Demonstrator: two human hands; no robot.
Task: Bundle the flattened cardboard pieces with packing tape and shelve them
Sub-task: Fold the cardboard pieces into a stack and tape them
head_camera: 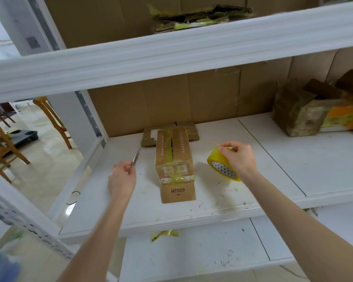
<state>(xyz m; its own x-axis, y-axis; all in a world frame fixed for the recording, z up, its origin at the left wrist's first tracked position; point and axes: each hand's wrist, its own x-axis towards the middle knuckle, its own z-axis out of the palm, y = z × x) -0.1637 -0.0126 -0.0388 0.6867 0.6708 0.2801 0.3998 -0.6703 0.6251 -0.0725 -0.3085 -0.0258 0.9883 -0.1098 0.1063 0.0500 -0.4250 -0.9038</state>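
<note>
A stack of flattened cardboard pieces (174, 159), wrapped with yellowish tape and marked HT009 at its near end, lies on the white middle shelf (253, 159). My left hand (121, 178) is left of the stack and pinches a thin metal blade (136, 157) that points away from me. My right hand (237, 157) is right of the stack and grips a roll of yellow packing tape (220, 165), holding it just above the shelf. A smaller flat cardboard piece (149, 137) lies behind the stack.
Taped cardboard bundles (306, 115) sit at the right end of the same shelf. More taped cardboard (196, 19) lies on the shelf above. A white beam (171, 53) crosses overhead. Wooden chairs (0, 139) stand on the floor at left. Tape scraps (164, 234) lie on the lower shelf.
</note>
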